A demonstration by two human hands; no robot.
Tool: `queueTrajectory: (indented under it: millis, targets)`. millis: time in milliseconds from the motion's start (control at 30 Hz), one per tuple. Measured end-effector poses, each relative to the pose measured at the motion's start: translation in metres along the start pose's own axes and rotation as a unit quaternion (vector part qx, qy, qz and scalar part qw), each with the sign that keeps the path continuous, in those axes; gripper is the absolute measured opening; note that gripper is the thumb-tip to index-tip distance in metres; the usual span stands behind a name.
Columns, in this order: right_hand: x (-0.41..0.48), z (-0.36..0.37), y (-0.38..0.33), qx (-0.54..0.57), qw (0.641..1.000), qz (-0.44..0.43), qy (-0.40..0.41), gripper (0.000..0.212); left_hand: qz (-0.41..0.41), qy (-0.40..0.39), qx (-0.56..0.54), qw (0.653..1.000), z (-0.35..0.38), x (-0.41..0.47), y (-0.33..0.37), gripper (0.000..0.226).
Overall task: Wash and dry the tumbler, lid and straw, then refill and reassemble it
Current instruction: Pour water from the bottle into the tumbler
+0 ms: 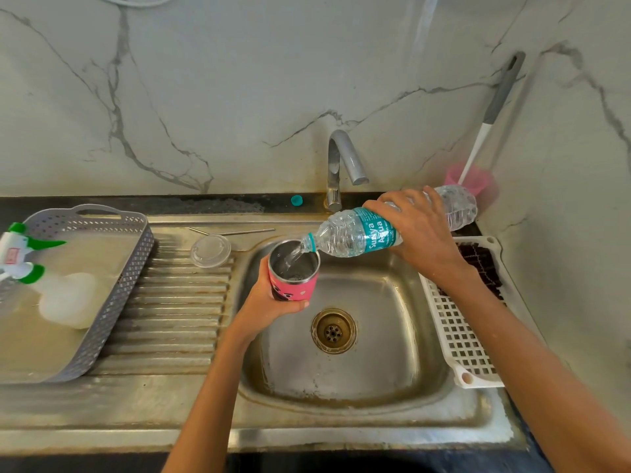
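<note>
Over the sink basin (345,380), the left hand (263,302) grasped the pink tumbler (293,285) upright, fingers wrapped around its wall. The right hand (416,230) gripped the water bottle (355,233), tilted neck-down, with water running into the tumbler. On the drainboard (177,302), the clear lid (210,250) lay just in front of the metal straw (232,231). Beside the tap (341,165) lay the bottle cap (296,199).
</note>
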State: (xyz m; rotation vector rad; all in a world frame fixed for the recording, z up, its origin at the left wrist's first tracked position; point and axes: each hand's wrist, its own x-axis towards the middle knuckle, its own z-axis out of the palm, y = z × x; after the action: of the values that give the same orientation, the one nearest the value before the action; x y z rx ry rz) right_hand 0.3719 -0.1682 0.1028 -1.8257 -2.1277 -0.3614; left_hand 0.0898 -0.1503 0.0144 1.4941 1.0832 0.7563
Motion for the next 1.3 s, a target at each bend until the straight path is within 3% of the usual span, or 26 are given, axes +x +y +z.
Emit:
queueTrajectory:
  millis: [1300]
  targets:
    - [-0.001,0.0,-0.006,-0.023,1.0,-0.016,0.011,0.078,-0.01,0.024,0.002,1.0,-0.006,-0.007,-0.011,0.1]
